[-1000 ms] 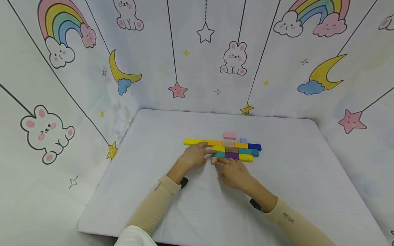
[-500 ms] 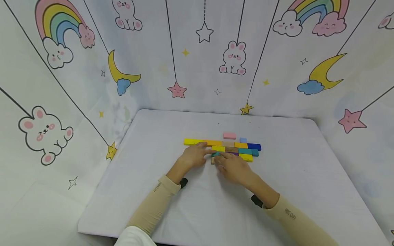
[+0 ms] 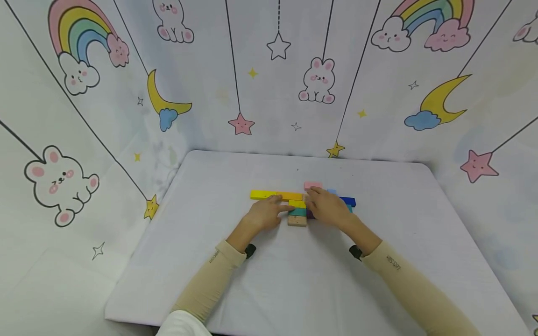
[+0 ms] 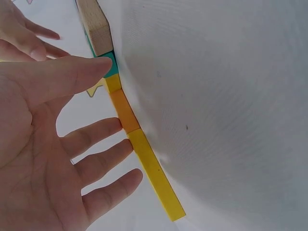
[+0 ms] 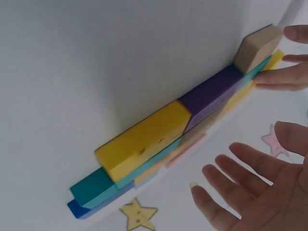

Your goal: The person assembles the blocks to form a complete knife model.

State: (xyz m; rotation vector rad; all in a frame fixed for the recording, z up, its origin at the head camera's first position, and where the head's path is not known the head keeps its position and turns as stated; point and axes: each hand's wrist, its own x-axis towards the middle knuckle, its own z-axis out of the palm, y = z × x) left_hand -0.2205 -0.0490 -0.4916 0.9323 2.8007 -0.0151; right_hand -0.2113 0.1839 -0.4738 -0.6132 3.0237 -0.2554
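Observation:
My left hand (image 3: 265, 212) rests against the left part of a flat arrangement of coloured wooden blocks. In the left wrist view its straight fingers touch the orange block (image 4: 125, 111) and yellow block (image 4: 156, 175), with the thumb at the teal block (image 4: 111, 64). A plain wooden block (image 3: 297, 220) sits in the nearest row. Over the right part reaches my right hand (image 3: 329, 205), its fingertips by the pink block (image 3: 312, 185). Seen from the right wrist, that hand's fingers are spread and hold nothing. It hides several blocks in the head view.
A purple block (image 5: 211, 94) and a yellow block (image 5: 144, 137) continue the near row. A dark blue block (image 3: 348, 201) ends the far row, and a light blue block (image 3: 332, 192) lies behind it. A white cloth covers the table (image 3: 210, 177); printed curtains stand behind.
My right hand has left the plain wooden block at the near row and moved away from me and right, over the blocks toward the pink one. My left hand stays put.

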